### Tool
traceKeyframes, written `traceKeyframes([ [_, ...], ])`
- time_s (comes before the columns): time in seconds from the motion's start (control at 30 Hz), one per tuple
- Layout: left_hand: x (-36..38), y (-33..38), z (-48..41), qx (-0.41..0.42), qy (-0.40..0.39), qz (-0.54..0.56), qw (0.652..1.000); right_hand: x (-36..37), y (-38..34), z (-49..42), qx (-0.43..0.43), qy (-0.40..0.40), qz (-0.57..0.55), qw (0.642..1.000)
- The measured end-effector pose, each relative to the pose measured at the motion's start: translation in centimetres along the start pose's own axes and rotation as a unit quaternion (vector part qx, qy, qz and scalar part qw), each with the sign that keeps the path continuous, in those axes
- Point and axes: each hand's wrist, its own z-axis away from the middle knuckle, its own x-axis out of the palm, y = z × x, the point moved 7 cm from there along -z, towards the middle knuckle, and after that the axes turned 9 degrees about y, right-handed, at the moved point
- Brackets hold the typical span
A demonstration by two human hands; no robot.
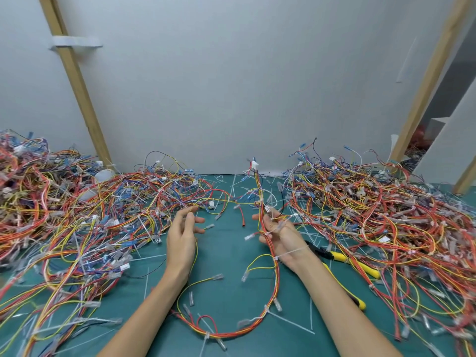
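Two hands work over one harness [276, 275]. The right hand [279, 235] has its fingers curled tight round the bundle at a tied spot. From there the harness rises beyond the fingers to a white plug, and it drops below them in a wide loop on the surface [226, 266], toward the wrists. A zip tie [292, 253] crosses the back of that hand, its tail sticking out to the side. The left hand [181, 238] has its fingers [186, 212] loosely spread and apart. A yellow wire [196, 253] runs just beside its palm, though it seems not to be gripped.

To do this well, hold the right grip firm at the tie so the strands stay parallel. Let the left fingers comb stray branches clear before cinching. Pull the tail straight, not sideways, so no terminal gets pinched. The cutters [342, 258] lie just outside the right fingers, within easy reach for trimming flush. The piles on either side [64, 202] lie close, so lift the loop rather than drag it.
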Motion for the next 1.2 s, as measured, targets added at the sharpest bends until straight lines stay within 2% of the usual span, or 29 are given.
traceKeyframes([
  [0.17, 0.1, 0.6, 0.3, 0.024, 0.007, 0.008, 1.0, -0.1, 0.1, -0.3, -0.027, 0.026, 0.062, 0.997],
  [0.43, 0.4, 0.3, 1.0, -0.014, -0.04, 0.013, 0.999, -0.9, -0.3, 0.8, -0.041, 0.06, 0.008, 0.997],
  [0.6, 0.3, -0.1, 0.9, -0.012, -0.059, -0.011, 0.998, -1.2, -0.3, 1.6, -0.053, 0.082, 0.021, 0.995],
  [0.9, -0.1, 0.1, 0.8, 0.034, -0.024, -0.105, 0.994, -1.2, -0.3, 1.9, -0.081, 0.077, 0.063, 0.992],
  [0.97, -0.2, 0.8, 1.1, 0.075, -0.013, -0.145, 0.987, -1.1, -0.3, 2.1, -0.093, 0.071, 0.082, 0.99],
  [1.0, -0.3, 1.4, 1.3, 0.122, -0.004, -0.179, 0.976, -1.1, -0.3, 2.1, -0.095, 0.069, 0.083, 0.99],
  [1.1, 0.2, 4.1, 2.7, 0.301, 0.012, -0.258, 0.918, -1.1, -0.3, 2.0, -0.089, 0.065, 0.074, 0.991],
  [1.13, 0.5, 4.9, 3.4, 0.334, 0.004, -0.251, 0.908, -1.1, -0.3, 1.9, -0.086, 0.065, 0.069, 0.992],
  [1.2, 1.4, 6.0, 4.7, 0.345, -0.052, -0.195, 0.917, -1.2, -0.5, 1.8, -0.082, 0.067, 0.063, 0.992],
])
